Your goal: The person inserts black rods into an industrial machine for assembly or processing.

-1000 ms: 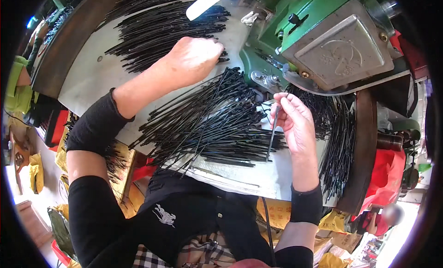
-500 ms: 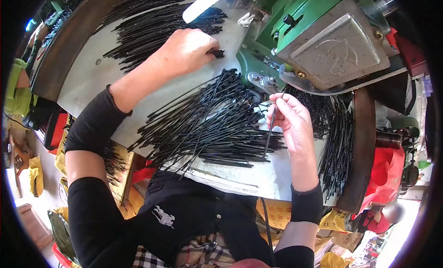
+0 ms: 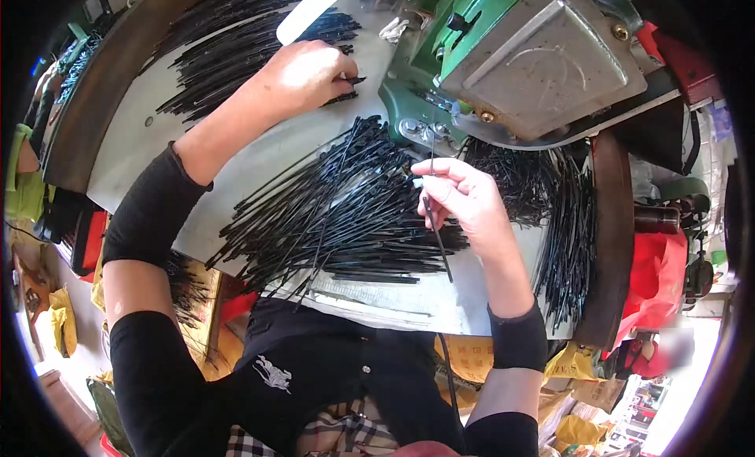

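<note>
Black top [image 3: 314,351], 1 white emblem [image 3: 273,374], 2 black forearm bands [image 3: 153,213].

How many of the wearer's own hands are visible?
2. The left hand is at the upper pile of black rods; the right hand holds a thin black rod by the central pile. Both are plainly in view.

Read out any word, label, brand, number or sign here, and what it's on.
Yellow sacks: printed characters, which I won't copy out.
Grey machine cover: raised marks, too faint to read.
Pale sheet: fine print, too small to read.
Black garment: white emblem, no legible words.
</note>
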A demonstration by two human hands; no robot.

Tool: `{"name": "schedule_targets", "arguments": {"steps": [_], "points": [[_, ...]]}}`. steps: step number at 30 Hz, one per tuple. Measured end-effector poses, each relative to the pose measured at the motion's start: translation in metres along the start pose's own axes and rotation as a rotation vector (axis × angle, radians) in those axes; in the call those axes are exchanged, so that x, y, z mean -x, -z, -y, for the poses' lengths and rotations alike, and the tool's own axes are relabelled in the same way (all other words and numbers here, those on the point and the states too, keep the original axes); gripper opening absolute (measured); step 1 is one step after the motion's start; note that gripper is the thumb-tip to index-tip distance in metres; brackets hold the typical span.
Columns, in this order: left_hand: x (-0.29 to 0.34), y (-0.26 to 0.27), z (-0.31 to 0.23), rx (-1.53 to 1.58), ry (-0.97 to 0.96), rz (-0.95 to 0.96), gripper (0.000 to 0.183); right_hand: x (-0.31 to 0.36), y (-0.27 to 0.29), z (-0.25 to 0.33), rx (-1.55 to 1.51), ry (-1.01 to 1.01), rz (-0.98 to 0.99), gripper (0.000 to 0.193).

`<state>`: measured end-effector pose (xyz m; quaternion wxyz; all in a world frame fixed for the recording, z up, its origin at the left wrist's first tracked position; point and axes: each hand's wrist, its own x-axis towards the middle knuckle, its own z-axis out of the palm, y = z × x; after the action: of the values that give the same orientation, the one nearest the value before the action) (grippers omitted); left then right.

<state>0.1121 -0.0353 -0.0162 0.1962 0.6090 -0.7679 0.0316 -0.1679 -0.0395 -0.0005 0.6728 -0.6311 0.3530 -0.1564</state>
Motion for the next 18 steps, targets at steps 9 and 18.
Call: {"name": "schedule_targets", "arguments": {"steps": [9, 18], "points": [[0.003, 0.006, -0.013, -0.003, -0.03, 0.013, 0.02, -0.002, -0.001, -0.006, 0.01, 0.018, -0.001, 0.026], [-0.005, 0.011, -0.06, 1.106, 0.288, 0.209, 0.032, -0.003, -0.006, 0.001, 0.007, 0.04, -0.035, 0.032]]}}
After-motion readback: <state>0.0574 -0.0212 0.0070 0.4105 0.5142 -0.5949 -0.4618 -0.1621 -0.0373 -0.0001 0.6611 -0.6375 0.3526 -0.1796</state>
